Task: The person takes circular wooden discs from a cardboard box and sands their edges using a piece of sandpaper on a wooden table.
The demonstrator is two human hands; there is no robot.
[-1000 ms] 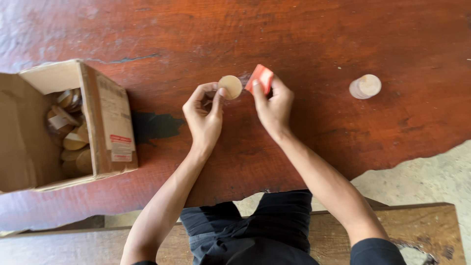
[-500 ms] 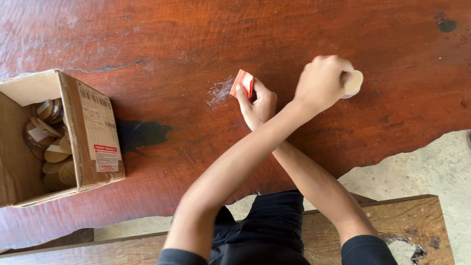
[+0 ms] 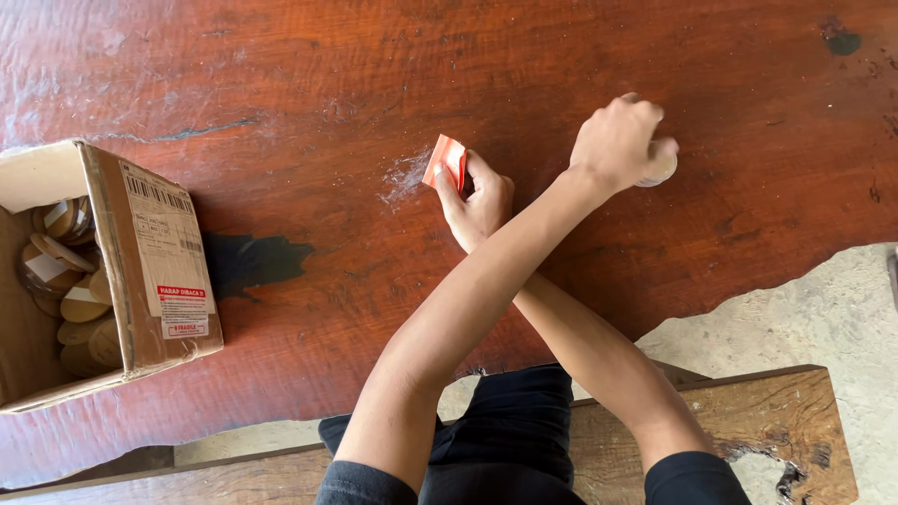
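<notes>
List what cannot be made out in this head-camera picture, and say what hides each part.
- Small round pale wooden piece: mostly covered by the left hand; only its right edge shows.
- Folded red sheet: pinched in the right hand, its lower part hidden by the fingers.
- Open brown cardboard box: cut off by the left edge; the round wooden pieces inside are shadowed, uncountable.
- Right forearm: crossed over by the left arm.

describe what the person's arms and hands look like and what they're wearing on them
Both hands, the left hand and the right hand, are bare: no gloves, rings, watch or bands show. The forearms are bare too, slim and uncovered up to short dark sleeves that end above the elbows at the bottom edge of the view. No markings show on the arms.
</notes>
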